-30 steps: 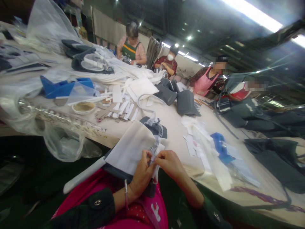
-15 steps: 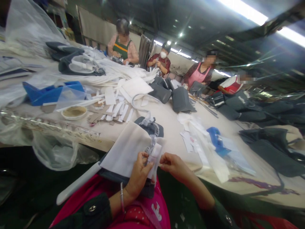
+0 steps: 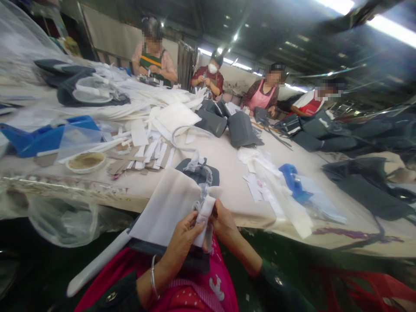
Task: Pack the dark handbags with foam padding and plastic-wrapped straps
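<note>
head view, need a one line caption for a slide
Left hand holds a white strip, right hand at its edge, next to a white sheet by a cluttered table.

The pale-covered table (image 3: 232, 175) carries a shallow round dish (image 3: 86, 161) near its front edge; a blue holder (image 3: 53, 135) lies behind the dish, to its left; cut strips (image 3: 155, 155) lie right of it, dark bags (image 3: 242, 129) farther right.

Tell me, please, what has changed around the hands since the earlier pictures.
The right hand, drawn off to the right a moment ago, has moved back left to the edge of the white strip. The left hand still holds the strip, beside the white panel.
</note>
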